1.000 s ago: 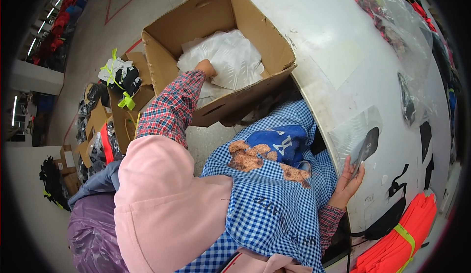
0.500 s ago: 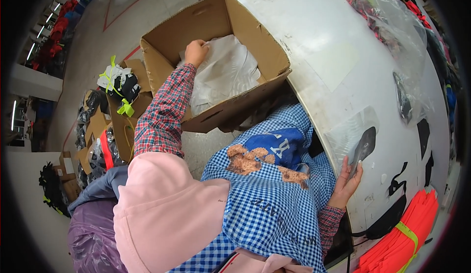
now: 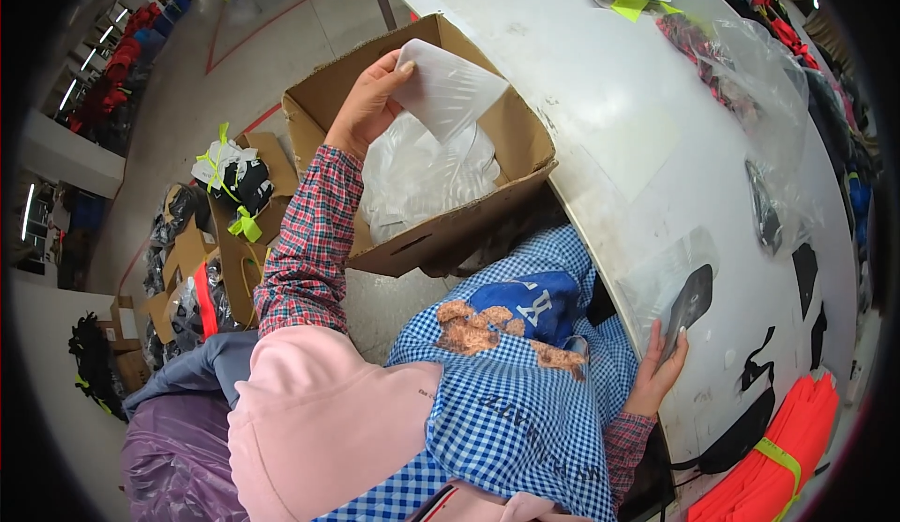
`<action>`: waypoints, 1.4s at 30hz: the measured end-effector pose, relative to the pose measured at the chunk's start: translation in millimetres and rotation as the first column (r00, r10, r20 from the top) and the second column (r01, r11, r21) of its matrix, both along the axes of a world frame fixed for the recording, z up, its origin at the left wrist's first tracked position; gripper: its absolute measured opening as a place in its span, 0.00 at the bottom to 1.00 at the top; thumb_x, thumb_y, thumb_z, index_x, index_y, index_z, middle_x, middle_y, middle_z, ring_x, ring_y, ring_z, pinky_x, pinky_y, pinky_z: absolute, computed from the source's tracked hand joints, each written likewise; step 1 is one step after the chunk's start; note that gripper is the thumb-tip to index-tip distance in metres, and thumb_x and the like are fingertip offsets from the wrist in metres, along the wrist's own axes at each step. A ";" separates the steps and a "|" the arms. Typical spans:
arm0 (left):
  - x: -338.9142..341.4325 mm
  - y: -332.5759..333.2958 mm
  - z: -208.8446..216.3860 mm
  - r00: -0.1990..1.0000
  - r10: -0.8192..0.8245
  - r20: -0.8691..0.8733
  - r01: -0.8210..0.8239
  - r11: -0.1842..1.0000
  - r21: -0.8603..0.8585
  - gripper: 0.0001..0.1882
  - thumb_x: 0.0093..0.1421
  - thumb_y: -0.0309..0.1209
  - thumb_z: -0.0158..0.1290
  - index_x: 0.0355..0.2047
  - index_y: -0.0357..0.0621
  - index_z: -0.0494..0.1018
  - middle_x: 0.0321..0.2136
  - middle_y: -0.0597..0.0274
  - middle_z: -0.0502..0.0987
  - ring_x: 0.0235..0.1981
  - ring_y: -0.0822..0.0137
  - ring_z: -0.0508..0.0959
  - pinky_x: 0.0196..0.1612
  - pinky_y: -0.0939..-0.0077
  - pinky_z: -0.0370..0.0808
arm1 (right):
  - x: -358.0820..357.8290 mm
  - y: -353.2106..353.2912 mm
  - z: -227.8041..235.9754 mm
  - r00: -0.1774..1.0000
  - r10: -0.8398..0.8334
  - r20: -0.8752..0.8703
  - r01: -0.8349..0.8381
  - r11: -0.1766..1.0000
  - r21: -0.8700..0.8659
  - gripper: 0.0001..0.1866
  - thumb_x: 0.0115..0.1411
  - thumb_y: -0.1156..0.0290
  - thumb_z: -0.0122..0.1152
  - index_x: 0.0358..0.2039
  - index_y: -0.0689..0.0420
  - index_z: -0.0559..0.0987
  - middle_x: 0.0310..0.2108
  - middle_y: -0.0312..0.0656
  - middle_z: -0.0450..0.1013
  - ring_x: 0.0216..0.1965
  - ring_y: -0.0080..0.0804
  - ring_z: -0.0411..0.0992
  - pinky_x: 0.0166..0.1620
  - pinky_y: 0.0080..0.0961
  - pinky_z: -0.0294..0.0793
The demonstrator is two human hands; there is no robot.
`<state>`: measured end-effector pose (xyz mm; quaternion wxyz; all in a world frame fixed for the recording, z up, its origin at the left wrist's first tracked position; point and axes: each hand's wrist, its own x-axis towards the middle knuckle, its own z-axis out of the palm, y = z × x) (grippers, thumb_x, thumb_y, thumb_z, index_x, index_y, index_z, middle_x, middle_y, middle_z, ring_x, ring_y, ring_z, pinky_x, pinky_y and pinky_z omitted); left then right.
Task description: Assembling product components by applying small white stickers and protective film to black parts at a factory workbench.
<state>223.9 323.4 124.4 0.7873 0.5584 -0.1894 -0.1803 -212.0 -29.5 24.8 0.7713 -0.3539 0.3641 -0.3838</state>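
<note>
Pinched between the thumb and fingers of my left hand is a thin translucent plastic sheet, raised over an open cardboard box. Inside that box lies a loose pile of similar whitish sheets. At the table's near edge, my right hand grips the lower end of a dark grey oblong flat piece. Another clear sheet rests on the table beside and partly under this piece.
Black straps, dark flat pieces and a bundle of orange-red fabric tied with a yellow band lie on the white table. Clear plastic bagging spreads at the far right. Cartons with bagged goods stand left.
My left hand has risen from inside the box, lifting one translucent sheet off the pile. My right hand stays at the grey piece, nearly unmoved.
</note>
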 end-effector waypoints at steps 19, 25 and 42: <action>-29.8 -32.5 28.4 0.978 -0.202 0.046 0.207 0.965 -0.161 0.30 0.59 0.19 0.54 0.62 0.40 0.63 0.52 0.62 0.75 0.51 0.69 0.76 0.57 0.70 0.73 | -2.9 -6.2 -9.8 1.000 -0.002 -0.011 0.003 1.000 0.012 0.19 0.65 0.63 0.55 0.49 0.66 0.72 0.49 0.47 0.70 0.51 0.33 0.69 0.58 0.34 0.74; -31.9 -35.1 32.2 0.980 -0.192 0.056 0.197 0.975 -0.100 0.30 0.59 0.19 0.54 0.62 0.42 0.63 0.52 0.64 0.75 0.50 0.71 0.76 0.57 0.73 0.72 | -6.3 -12.6 -18.3 1.000 -0.002 -0.024 0.003 0.999 0.041 0.20 0.65 0.63 0.56 0.49 0.66 0.72 0.49 0.47 0.70 0.51 0.33 0.70 0.57 0.34 0.75; -30.3 -38.2 27.0 0.981 -0.191 0.041 0.192 0.981 -0.016 0.32 0.57 0.19 0.57 0.62 0.43 0.65 0.52 0.64 0.75 0.51 0.71 0.76 0.57 0.75 0.72 | -3.7 -9.0 -13.4 1.000 -0.004 -0.015 0.004 1.000 0.017 0.19 0.65 0.63 0.55 0.49 0.65 0.72 0.49 0.47 0.70 0.51 0.33 0.69 0.58 0.34 0.75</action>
